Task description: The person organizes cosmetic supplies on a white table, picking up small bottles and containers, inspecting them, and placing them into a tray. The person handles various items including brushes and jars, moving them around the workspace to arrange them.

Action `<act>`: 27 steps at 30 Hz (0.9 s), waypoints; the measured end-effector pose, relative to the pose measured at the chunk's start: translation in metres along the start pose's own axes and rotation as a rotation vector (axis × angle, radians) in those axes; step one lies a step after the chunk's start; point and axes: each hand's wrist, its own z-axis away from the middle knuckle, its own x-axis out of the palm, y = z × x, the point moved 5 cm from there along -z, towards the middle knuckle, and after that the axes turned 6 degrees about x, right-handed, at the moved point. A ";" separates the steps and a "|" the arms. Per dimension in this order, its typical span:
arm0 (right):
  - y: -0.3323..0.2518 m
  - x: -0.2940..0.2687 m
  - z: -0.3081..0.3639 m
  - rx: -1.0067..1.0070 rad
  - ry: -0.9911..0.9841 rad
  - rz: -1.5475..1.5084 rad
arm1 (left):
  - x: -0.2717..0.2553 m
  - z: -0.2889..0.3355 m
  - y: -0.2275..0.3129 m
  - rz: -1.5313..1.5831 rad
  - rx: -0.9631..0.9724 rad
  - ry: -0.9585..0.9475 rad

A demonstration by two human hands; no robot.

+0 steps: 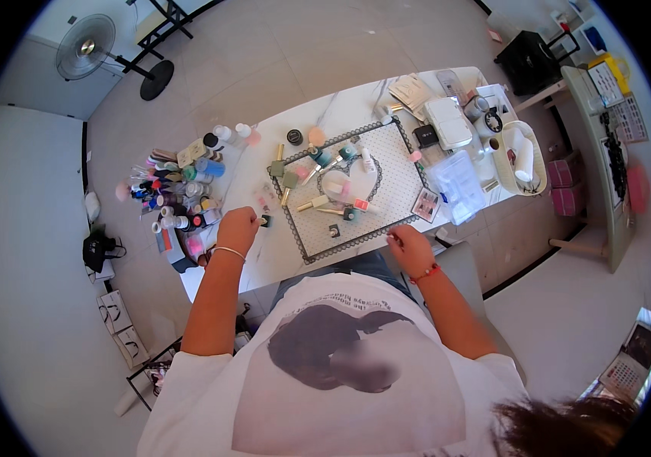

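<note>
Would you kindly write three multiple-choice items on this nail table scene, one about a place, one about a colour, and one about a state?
1. Where does the left hand rest?
A. On the white tabletop beside the dotted mat
B. On the floor fan
C. Inside the white basket

2. What colour is the bracelet on the right wrist?
A. Blue
B. Red
C. Green

3. How does the right hand stand?
A. Flat and spread wide, holding nothing
B. Raised high above the table
C. Fingers curled, pinching something small at the mat's near edge

Answers: 1 A, the hand lies on the marble-look top just left of the mat's lace border, next to a small dark item. 2 B, a red band circles that wrist. 3 C, the fingers are drawn together at the mat's near border; what they pinch is too small to tell.
</note>
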 end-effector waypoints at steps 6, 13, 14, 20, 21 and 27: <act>-0.101 0.044 -0.031 -0.502 -0.178 0.260 | 0.001 -0.001 -0.004 -0.016 -0.043 -0.031; -0.107 0.095 -0.047 -0.522 -0.323 0.507 | 0.005 -0.007 -0.011 -0.031 -0.061 -0.070; -0.109 0.093 -0.045 -0.517 -0.326 0.528 | 0.005 -0.006 -0.008 -0.039 -0.061 -0.085; -0.106 0.046 -0.046 -0.412 -0.177 0.589 | 0.000 -0.009 -0.001 -0.078 -0.083 -0.134; -0.100 0.032 -0.048 -0.382 -0.113 0.561 | -0.002 -0.008 -0.001 -0.082 -0.086 -0.140; -0.069 -0.034 -0.065 -0.151 0.100 0.587 | 0.001 -0.006 -0.004 -0.076 -0.060 -0.114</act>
